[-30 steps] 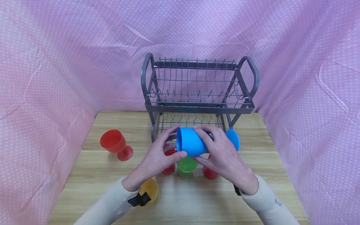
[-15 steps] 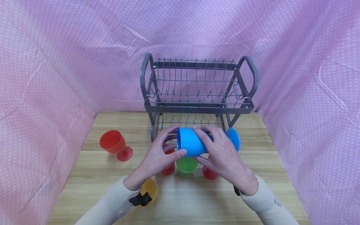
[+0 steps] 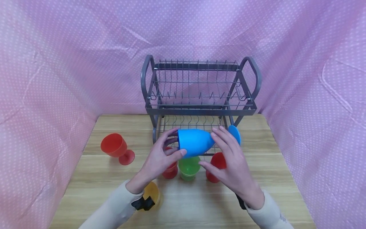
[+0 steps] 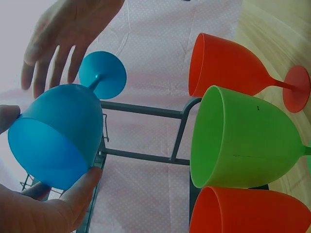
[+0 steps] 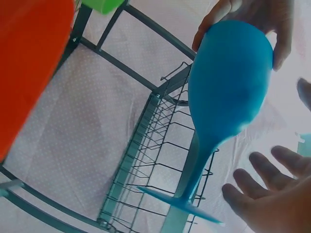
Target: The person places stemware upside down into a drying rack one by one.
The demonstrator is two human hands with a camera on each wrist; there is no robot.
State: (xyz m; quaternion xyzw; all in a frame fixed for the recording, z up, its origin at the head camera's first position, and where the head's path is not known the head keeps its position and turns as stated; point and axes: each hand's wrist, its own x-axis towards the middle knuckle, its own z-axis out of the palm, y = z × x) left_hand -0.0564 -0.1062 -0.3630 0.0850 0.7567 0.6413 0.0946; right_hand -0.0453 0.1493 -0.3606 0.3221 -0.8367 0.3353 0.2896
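Observation:
A blue plastic goblet (image 3: 195,141) lies sideways in the air over the table, its mouth to the left and its foot to the right. The left hand (image 3: 160,157) grips it at the rim between thumb and fingers, as the left wrist view also shows around the goblet's bowl (image 4: 68,111). Near the stem is the right hand (image 3: 233,165), fingers extended and thumb spread away. In the right wrist view a gap shows between those fingers and the goblet's stem (image 5: 197,170). Below stand a green goblet (image 3: 188,168) and two red goblets, one left (image 3: 170,171) and one right (image 3: 218,162).
A grey two-tier dish rack (image 3: 200,111) stands at the back of the wooden table (image 3: 94,181). Another red goblet (image 3: 114,145) is at the left. A yellow cup (image 3: 151,190) stands beside the left wrist. Pink dotted cloth (image 3: 71,63) surrounds the table.
The right hand has let go of the blue goblet's bowl, spread its fingers and drawn off to the right. The left hand keeps its hold, shifting slightly left.

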